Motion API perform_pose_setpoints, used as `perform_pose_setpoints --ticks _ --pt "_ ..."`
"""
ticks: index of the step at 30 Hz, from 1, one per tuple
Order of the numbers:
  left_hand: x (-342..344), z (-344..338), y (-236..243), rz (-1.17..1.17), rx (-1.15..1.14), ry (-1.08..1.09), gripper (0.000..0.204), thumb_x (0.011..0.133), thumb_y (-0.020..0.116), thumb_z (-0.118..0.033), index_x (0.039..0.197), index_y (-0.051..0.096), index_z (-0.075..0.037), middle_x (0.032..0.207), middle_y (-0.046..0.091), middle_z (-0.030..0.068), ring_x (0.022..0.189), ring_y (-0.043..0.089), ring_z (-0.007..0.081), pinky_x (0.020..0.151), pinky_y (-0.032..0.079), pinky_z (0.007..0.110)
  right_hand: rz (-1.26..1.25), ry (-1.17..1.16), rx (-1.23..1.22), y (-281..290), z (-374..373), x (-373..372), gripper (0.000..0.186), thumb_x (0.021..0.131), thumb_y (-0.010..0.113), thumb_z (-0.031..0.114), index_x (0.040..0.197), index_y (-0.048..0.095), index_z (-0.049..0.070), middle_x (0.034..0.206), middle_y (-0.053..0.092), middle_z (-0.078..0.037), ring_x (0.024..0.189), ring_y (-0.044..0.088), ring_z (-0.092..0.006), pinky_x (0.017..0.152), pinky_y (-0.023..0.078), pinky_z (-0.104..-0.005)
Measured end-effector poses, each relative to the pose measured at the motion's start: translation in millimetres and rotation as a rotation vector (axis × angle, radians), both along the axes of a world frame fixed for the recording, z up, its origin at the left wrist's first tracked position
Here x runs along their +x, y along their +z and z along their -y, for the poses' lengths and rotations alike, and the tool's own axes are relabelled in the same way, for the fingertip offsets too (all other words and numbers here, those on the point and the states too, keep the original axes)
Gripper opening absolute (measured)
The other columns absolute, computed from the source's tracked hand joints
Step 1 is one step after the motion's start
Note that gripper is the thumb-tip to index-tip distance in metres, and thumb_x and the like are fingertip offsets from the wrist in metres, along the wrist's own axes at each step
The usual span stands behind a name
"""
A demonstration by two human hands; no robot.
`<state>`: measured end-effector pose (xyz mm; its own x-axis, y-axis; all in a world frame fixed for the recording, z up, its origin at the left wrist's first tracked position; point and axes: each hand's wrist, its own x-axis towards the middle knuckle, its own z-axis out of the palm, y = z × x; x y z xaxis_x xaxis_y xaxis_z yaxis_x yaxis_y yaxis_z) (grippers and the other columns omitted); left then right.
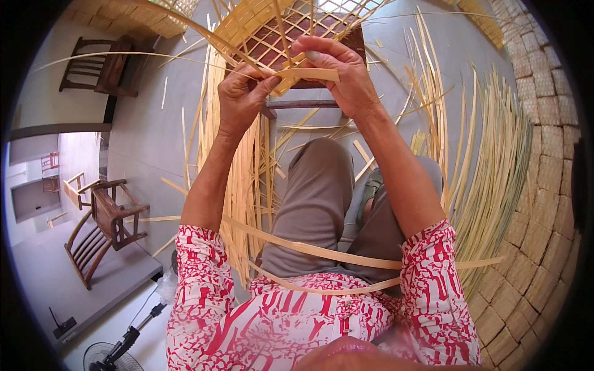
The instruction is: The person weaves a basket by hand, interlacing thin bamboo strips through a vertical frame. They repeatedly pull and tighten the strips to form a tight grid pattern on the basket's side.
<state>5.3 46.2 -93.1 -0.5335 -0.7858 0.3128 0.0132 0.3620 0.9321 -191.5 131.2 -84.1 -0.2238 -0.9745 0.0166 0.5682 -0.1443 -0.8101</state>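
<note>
A bamboo basket (pixel 322 26) with an open lattice wall stands at the top, its near edge between my hands. My left hand (pixel 241 102) is closed, thumb and fingers pinching a flat bamboo strip (pixel 309 73) at that edge. The strip's free end points right, passing below the fingers of my right hand (pixel 343 74). Those fingers are bent in a pinch on a bamboo strip at the basket's edge; their tips partly hide what they grip. Long thin strips stick out leftward past my left hand.
The basket rests on a dark red wooden stool (pixel 300 104). Bundles of pale bamboo strips (pixel 240 179) and greener ones (pixel 495 167) lie on the floor. Loose strips (pixel 322 248) cross my lap. Stacked woven pieces (pixel 544 185) line the right; wooden chairs (pixel 111 213) and a fan (pixel 114 355) stand left.
</note>
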Motion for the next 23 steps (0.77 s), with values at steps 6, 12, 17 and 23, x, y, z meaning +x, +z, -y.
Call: perform_pose_setpoints --ticks 6,12,17,23 --pt "1.0 1.0 -1.5 0.001 -0.043 0.012 0.008 0.088 0.076 -0.003 0.093 0.072 0.001 0.088 0.063 0.0026 0.078 0.061 0.0095 0.069 0.052 0.024 -0.326 0.024 -0.122 9.3 0.3 5.0 0.021 0.098 0.067 0.019 0.114 0.068 0.006 0.103 0.070 -0.003 0.096 0.066 -0.0089 0.087 0.054 -0.0242" --pt "-4.3 1.4 -9.0 -0.036 -0.073 0.007 0.008 0.091 0.074 -0.006 0.096 0.070 -0.002 0.085 0.061 0.0003 0.076 0.058 0.0074 0.067 0.050 0.024 -0.112 -0.209 -0.022 -1.5 -6.6 23.0 0.015 0.103 0.057 0.017 0.101 0.061 0.004 0.096 0.067 -0.004 0.095 0.066 -0.0133 0.091 0.055 -0.0293" --pt "-6.9 -3.2 -13.2 -0.045 -0.087 0.069 0.008 0.091 0.074 -0.006 0.097 0.070 -0.002 0.086 0.061 -0.0007 0.073 0.056 0.0062 0.067 0.049 0.023 0.149 -0.236 0.040 -3.8 -7.2 23.7 0.017 0.105 0.048 0.015 0.103 0.059 0.002 0.098 0.068 -0.009 0.094 0.068 -0.0199 0.094 0.057 -0.0388" --pt "-4.5 -0.6 -20.4 0.024 -0.148 0.154 0.012 0.089 0.077 -0.010 0.096 0.070 -0.004 0.085 0.062 0.0006 0.071 0.053 0.0055 0.065 0.047 0.022 0.082 -0.227 0.011 -5.0 -9.4 23.9 0.016 0.104 0.051 0.015 0.102 0.060 0.003 0.099 0.069 -0.009 0.094 0.068 -0.0203 0.095 0.056 -0.0384"
